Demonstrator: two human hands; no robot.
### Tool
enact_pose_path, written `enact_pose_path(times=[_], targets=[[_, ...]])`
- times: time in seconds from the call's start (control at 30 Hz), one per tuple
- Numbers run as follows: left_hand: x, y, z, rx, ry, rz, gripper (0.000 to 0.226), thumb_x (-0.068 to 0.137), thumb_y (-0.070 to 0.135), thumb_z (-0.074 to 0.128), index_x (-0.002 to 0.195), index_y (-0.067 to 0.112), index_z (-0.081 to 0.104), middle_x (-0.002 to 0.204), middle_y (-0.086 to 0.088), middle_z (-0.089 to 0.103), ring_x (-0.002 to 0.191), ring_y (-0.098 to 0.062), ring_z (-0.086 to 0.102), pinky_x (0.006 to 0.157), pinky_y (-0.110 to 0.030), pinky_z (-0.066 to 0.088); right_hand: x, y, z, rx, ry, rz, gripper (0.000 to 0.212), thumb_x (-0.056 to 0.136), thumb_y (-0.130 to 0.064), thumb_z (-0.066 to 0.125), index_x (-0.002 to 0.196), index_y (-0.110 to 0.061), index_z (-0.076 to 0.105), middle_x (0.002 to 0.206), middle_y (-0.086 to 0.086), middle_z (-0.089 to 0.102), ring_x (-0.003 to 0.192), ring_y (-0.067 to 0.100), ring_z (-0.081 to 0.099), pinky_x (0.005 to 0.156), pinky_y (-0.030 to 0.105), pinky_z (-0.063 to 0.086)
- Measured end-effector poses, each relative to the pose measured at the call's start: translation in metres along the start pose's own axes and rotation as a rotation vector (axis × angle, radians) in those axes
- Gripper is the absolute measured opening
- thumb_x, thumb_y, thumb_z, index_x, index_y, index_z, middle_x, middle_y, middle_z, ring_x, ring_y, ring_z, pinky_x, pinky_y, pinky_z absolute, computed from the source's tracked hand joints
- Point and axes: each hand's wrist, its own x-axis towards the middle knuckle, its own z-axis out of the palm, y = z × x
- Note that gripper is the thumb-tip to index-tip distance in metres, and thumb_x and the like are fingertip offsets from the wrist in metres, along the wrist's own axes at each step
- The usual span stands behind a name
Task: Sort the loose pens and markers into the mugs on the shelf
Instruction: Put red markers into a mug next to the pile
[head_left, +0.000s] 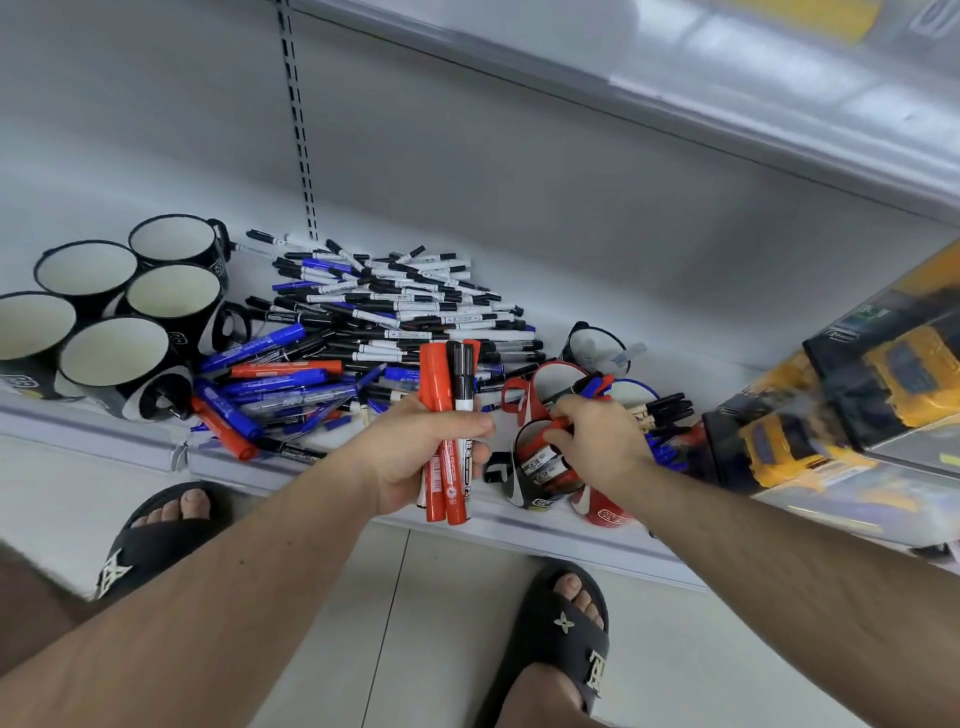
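A heap of loose pens and markers covers the middle of the white shelf. My left hand grips an upright bundle of red and black markers above the shelf's front edge. My right hand pinches a red marker at the rim of a black mug that holds markers. A red mug stands just behind it, and a blue-rimmed mug holds black markers. Several empty black mugs stand at the left.
Another black mug stands behind the red one. Boxed yellow toy trucks fill the shelf at the right. An upper shelf overhangs. My sandalled feet stand on the tiled floor below the shelf edge.
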Motion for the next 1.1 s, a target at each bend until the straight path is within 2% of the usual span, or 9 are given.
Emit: enact_pose_path(times=[0.17,0.37,0.5,0.6,0.7,0.77,0.87,0.97,1.1], targets=[[-0.005,0.004,-0.001,0.03,-0.062,0.003,0.028,0.067,0.01,0.074,0.093,0.011,0.062,0.076,-0.005,0.068,0.063,-0.017,0.064,0.066,-0.034,0.053,0.009,0.002,-0.02,-0.235,-0.075,-0.016,0.036,0.09,-0.048,0.06,0.117,-0.025,0.064,0.105,0.003,0.067,0.096,0.026,0.064,0.075,0.033,0.054],[-0.004,0.009,-0.003,0.058,-0.16,0.049,0.029,0.067,0.008,0.071,0.095,0.01,0.062,0.074,-0.005,0.066,0.063,-0.018,0.065,0.066,-0.035,0.053,-0.004,-0.043,-0.098,0.562,0.131,0.096,0.011,0.084,-0.038,0.071,0.09,-0.029,0.07,0.085,-0.01,0.07,0.077,0.005,0.063,0.074,0.023,0.05],[-0.006,0.009,0.002,0.163,-0.23,0.098,0.021,0.071,0.01,0.072,0.089,0.011,0.064,0.076,-0.007,0.066,0.065,-0.018,0.065,0.065,-0.033,0.053,-0.026,-0.085,-0.1,0.584,0.017,-0.04,0.047,0.079,-0.049,0.073,0.118,-0.03,0.055,0.077,-0.011,0.063,0.068,0.0,0.059,0.061,0.019,0.043],[-0.008,0.008,0.002,0.153,-0.234,0.094,0.027,0.078,0.012,0.077,0.099,0.007,0.062,0.077,-0.004,0.069,0.066,-0.016,0.065,0.065,-0.031,0.054,-0.025,-0.091,-0.089,0.488,-0.024,-0.08,0.058,0.084,-0.047,0.069,0.134,-0.027,0.048,0.09,-0.013,0.059,0.08,0.004,0.058,0.067,0.018,0.042],[-0.01,0.008,0.0,0.082,-0.18,0.073,0.027,0.076,0.018,0.068,0.1,0.007,0.065,0.087,-0.007,0.073,0.068,-0.017,0.067,0.065,-0.031,0.055,-0.021,-0.087,-0.083,0.549,-0.046,-0.074,0.046,0.093,-0.032,0.062,0.136,-0.021,0.052,0.114,-0.005,0.064,0.097,0.014,0.065,0.09,0.033,0.052],[-0.011,0.007,-0.002,0.037,-0.161,0.06,0.03,0.075,0.019,0.067,0.103,0.006,0.068,0.093,-0.011,0.074,0.073,-0.02,0.07,0.066,-0.031,0.056,-0.022,-0.084,-0.082,0.562,-0.064,-0.081,0.043,0.096,-0.024,0.058,0.138,-0.02,0.051,0.123,0.0,0.064,0.097,0.019,0.068,0.093,0.041,0.054],[-0.01,0.008,-0.007,-0.039,-0.095,0.055,0.023,0.082,0.009,0.064,0.104,0.005,0.067,0.089,-0.011,0.074,0.073,-0.021,0.071,0.062,-0.029,0.057,-0.018,-0.076,-0.093,0.631,-0.026,-0.084,0.038,0.098,-0.017,0.055,0.136,-0.02,0.052,0.103,-0.006,0.065,0.072,0.009,0.065,0.076,0.03,0.054],[-0.009,0.01,-0.01,-0.051,-0.06,0.046,0.013,0.09,0.001,0.059,0.098,0.01,0.065,0.089,-0.008,0.074,0.072,-0.02,0.071,0.061,-0.03,0.056,-0.014,-0.065,-0.112,0.704,0.029,-0.048,0.03,0.099,-0.012,0.052,0.127,-0.023,0.054,0.078,-0.003,0.059,0.053,0.005,0.052,0.053,0.018,0.041],[-0.011,0.009,-0.005,0.017,-0.092,0.033,0.012,0.091,0.002,0.059,0.095,0.011,0.065,0.09,-0.009,0.075,0.077,-0.022,0.073,0.064,-0.03,0.057,-0.021,-0.065,-0.115,0.758,-0.123,-0.054,0.036,0.098,-0.011,0.056,0.132,-0.017,0.05,0.083,0.014,0.065,0.05,0.013,0.052,0.048,0.021,0.042]])
